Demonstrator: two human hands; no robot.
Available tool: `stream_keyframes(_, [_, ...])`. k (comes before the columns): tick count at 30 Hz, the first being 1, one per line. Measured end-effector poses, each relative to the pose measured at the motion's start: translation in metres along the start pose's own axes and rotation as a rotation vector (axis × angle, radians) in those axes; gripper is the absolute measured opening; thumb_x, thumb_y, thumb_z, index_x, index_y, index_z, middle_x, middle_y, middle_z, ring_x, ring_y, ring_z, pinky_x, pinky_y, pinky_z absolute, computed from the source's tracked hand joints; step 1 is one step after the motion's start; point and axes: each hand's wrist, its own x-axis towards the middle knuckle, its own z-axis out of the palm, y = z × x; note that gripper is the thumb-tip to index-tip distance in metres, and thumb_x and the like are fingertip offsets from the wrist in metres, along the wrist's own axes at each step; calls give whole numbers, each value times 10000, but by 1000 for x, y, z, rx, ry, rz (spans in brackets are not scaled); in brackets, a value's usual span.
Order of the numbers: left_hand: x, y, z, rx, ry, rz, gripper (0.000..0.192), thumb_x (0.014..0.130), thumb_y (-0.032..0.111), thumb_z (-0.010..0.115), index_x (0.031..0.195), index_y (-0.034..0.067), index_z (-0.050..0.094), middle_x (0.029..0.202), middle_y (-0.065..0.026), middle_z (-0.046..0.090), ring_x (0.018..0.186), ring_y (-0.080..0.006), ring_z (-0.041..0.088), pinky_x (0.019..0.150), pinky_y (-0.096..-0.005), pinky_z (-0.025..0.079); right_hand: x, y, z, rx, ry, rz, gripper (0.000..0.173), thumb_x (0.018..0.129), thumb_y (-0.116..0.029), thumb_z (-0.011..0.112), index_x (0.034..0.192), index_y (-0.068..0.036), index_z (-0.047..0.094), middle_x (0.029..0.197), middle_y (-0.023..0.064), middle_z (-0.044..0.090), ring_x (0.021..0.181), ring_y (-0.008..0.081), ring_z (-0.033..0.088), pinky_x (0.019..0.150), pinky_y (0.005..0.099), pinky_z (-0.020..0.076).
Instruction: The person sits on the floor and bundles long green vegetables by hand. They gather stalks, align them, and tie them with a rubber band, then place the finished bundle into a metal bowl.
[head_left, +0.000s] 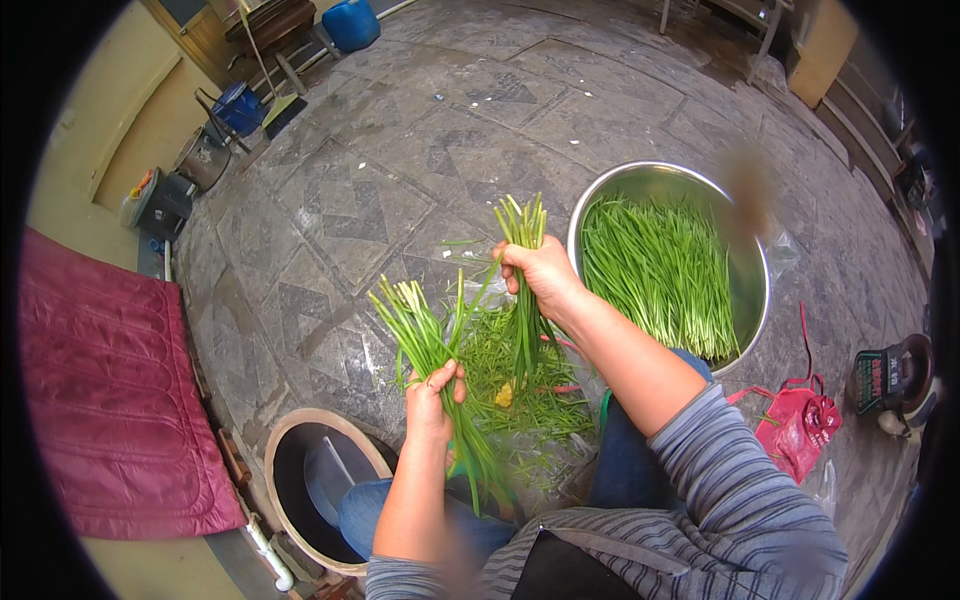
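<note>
My left hand (433, 399) is closed around a loose bunch of garlic chives (424, 337), pale stem ends up and green leaves hanging below. Higher and to the right, my right hand (544, 274) grips a second bunch of chives (523, 225) with its cut ends up and leaves drooping. One or two stalks slant across between the bunches. Below both hands lies a heap of chive trimmings (510, 405) on clear plastic, with a small yellow piece (504, 395) in it. At my right, a steel basin (756, 300) holds many chives (652, 270) laid in parallel.
A dark-bellied crock (281, 465) stands by my left knee. On the right are a red plastic bag (799, 431) and a dark device with a printed panel (881, 381). Buckets (240, 109) and a broom (283, 112) line the left wall, near a maroon quilted curtain (120, 397).
</note>
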Motion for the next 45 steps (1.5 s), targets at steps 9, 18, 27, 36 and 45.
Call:
stream_keyframes(9, [-3,0,7,65,26,-21,200,777,124,627,918,16,535,765,-83,581,534,-175,516,491,-279,408,-9,22,8,-31,-290,194,219,721,-136,739,879,-37,625,775,43,614,561,105,516,447,234,402])
stream_keyframes(18, [6,6,-6,-159,131,48,276,808,66,570,1066,-12,511,1027,-144,593,934,-274,587,779,-368,468,7,15,-2,67,-29,74,245,754,-224,734,836,-53,579,717,24,579,557,120,513,512,255,434])
stream_keyframes(27, [14,18,-32,-204,466,276,259,845,26,530,1097,47,480,902,-89,605,708,-202,602,619,-314,466,25,-22,-38,294,155,-20,300,812,-269,675,932,-35,530,782,117,614,634,208,605,547,337,522])
stream_keyframes(36, [4,8,-1,-42,81,12,275,823,120,630,1072,29,556,789,-65,583,600,-162,546,540,-269,445,-3,4,1,47,-112,72,210,711,-94,736,803,-23,561,640,40,556,463,122,507,438,247,420])
stream_keyframes(45, [-4,2,11,-31,-86,-151,307,821,157,633,1087,56,519,845,-87,612,638,-179,582,580,-279,475,-21,25,24,-74,-306,202,197,719,-69,702,855,-20,569,668,50,565,453,123,490,422,261,410])
